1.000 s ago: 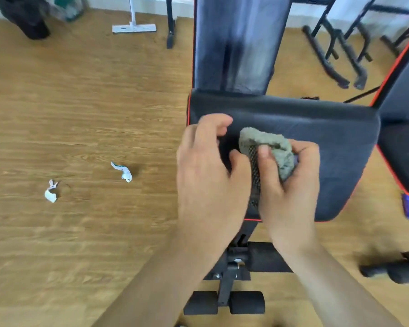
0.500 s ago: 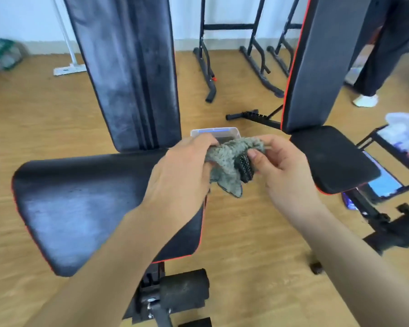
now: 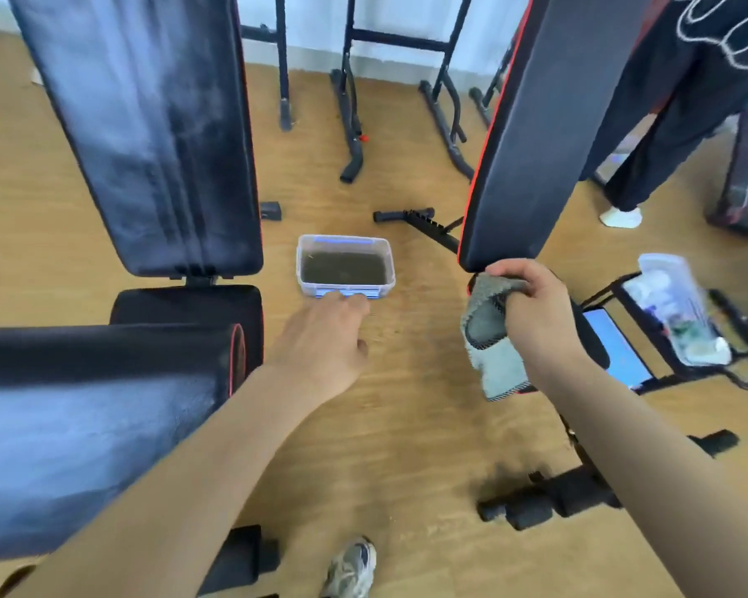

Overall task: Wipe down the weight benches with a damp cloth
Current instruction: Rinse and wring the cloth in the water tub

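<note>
My right hand [image 3: 536, 312] grips a grey cloth [image 3: 491, 343] that hangs down just below the lower end of the right bench's raised backrest [image 3: 549, 123]. My left hand [image 3: 324, 338] holds nothing and reaches over the floor, fingertips at the near rim of a clear plastic tub [image 3: 345, 265] of murky water. The left bench fills the left side: its seat pad [image 3: 83, 407] shows damp streaks, and its upright backrest [image 3: 147, 123] stands behind it.
Black rack legs [image 3: 350, 123] and a ladder bar [image 3: 419, 222] lie on the wooden floor behind the tub. A person in dark trousers [image 3: 683, 101] stands at the far right. A phone [image 3: 618, 347] and a plastic bag [image 3: 674, 308] sit at the right. My shoe [image 3: 350, 567] is below.
My view swung right from the left bench's seat toward the tub and right bench. My left hand let go of the cloth and reached to the tub; my right hand carried the cloth right.
</note>
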